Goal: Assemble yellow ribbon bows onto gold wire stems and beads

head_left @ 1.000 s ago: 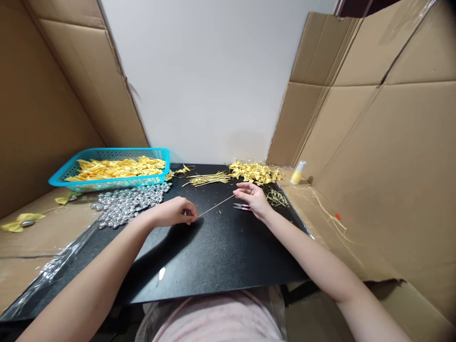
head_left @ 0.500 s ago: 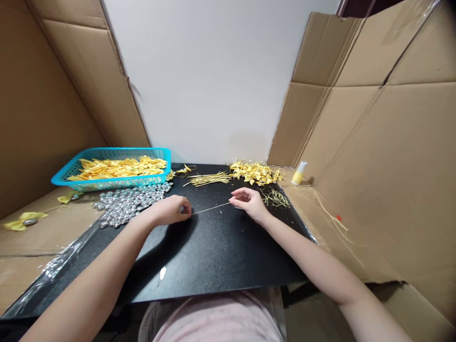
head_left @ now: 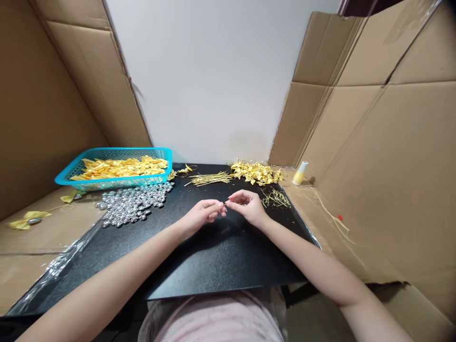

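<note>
My left hand (head_left: 203,213) and my right hand (head_left: 247,205) meet fingertip to fingertip above the middle of the black table top (head_left: 213,256). Both pinch a thin gold thread (head_left: 225,203), of which only a tiny piece shows between the fingers. A bundle of cut gold threads (head_left: 208,178) lies just behind the hands. Further right sits a heap of finished yellow bows (head_left: 254,172). A pile of small silver beads (head_left: 133,202) lies to the left of my left hand.
A turquoise basket (head_left: 114,183) of yellow ribbon pieces stands at the back left. A yellow thread spool (head_left: 299,173) stands at the back right, with thread scraps (head_left: 275,197) nearby. One yellow bow (head_left: 26,219) lies on cardboard at far left. Cardboard walls enclose both sides.
My left hand has moved right along the thread until it meets my right hand. The long stretched thread is no longer seen, and the small snips under my right hand are hidden.
</note>
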Available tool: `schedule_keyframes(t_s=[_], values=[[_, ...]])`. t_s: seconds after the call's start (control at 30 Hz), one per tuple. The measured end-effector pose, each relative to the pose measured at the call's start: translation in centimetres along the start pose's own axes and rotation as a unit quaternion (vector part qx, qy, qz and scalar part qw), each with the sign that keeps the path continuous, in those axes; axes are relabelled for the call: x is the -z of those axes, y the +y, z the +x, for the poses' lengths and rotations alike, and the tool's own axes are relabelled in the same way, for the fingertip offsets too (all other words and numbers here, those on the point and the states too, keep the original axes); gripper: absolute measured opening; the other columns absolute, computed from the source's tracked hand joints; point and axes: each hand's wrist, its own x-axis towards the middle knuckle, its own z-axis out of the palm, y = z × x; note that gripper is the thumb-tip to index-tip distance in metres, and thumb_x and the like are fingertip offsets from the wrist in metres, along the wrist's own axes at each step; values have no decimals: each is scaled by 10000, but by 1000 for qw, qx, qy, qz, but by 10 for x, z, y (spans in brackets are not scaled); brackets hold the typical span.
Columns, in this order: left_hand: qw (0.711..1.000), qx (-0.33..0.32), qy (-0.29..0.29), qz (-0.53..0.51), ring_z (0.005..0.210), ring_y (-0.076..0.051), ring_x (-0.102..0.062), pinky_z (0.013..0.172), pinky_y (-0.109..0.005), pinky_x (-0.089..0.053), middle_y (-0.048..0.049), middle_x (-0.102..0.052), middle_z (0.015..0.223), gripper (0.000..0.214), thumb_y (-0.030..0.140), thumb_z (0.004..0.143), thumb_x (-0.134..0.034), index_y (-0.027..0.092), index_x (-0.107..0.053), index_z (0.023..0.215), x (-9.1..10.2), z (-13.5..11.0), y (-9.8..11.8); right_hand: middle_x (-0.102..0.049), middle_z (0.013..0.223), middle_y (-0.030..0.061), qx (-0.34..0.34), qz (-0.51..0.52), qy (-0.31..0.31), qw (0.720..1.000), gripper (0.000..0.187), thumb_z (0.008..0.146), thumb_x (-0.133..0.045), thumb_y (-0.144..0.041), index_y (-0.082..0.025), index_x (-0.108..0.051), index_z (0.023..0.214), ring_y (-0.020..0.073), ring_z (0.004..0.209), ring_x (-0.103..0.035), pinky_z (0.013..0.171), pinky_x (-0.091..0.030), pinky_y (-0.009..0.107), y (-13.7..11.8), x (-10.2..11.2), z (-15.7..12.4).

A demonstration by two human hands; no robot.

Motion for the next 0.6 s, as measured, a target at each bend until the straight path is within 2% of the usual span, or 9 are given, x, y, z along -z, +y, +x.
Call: schedule_keyframes(t_s=[0.1,0.17,0.23,0.3,0.37,0.47,0.53,0.6], values=[[985,25,54,-161,480,-27,-260,448,-170,-220,4,-573,694,414,489,612,-789,131,-651,767,3,3,-3,-668,674,5,30,-41,14,999,138,672,-743,-324,-214,-665,701,129,570,-544,572,-421,273,3,-2,-2],[977,27,78,-197,479,-21,-273,442,-164,-230,-9,-613,760,397,451,616,-801,141,-668,826,4,4,-5,-661,681,4,55,-73,6,996,106,709,-713,-311,-216,-667,714,129,570,-529,575,-416,274,4,-2,-5],[977,26,95,-189,476,-18,-278,433,-170,-223,-35,-659,845,400,431,625,-800,146,-689,881,4,4,-7,-663,696,4,85,-112,-11,990,72,742,-681,-290,-220,-673,726,134,579,-531,593,-419,278,5,-2,-7],[982,24,107,-155,474,-20,-282,430,-185,-213,-62,-686,896,429,436,622,-799,143,-709,923,3,4,-9,-662,691,2,122,-159,-17,980,50,757,-659,-262,-230,-675,723,141,593,-538,624,-422,286,5,-2,-8],[988,19,116,-97,472,-32,-310,438,-201,-219,-71,-703,858,464,468,630,-784,137,-729,950,3,3,-11,-655,665,-3,161,-208,-16,965,60,759,-647,-231,-239,-667,703,148,600,-538,655,-416,295,5,-1,-8],[991,-35,121,55,568,-106,-499,515,-227,-338,-64,-723,798,424,483,696,-729,146,-756,952,2,0,-11,-675,672,-1,209,-262,-36,941,113,772,-610,-180,-238,-635,679,150,604,-534,690,-397,307,7,0,-7],[974,-90,124,168,730,-180,-605,641,-256,-420,-63,-743,843,344,441,755,-685,165,-763,945,2,-3,-10,-701,718,12,234,-284,-56,928,138,793,-574,-156,-231,-618,686,157,636,-550,711,-386,315,8,0,-6],[950,-131,128,253,799,-208,-633,710,-270,-440,-63,-750,877,282,397,796,-645,176,-764,924,1,-5,-9,-709,738,20,251,-303,-64,917,145,806,-551,-142,-226,-608,702,166,674,-565,726,-379,319,11,0,-6]])
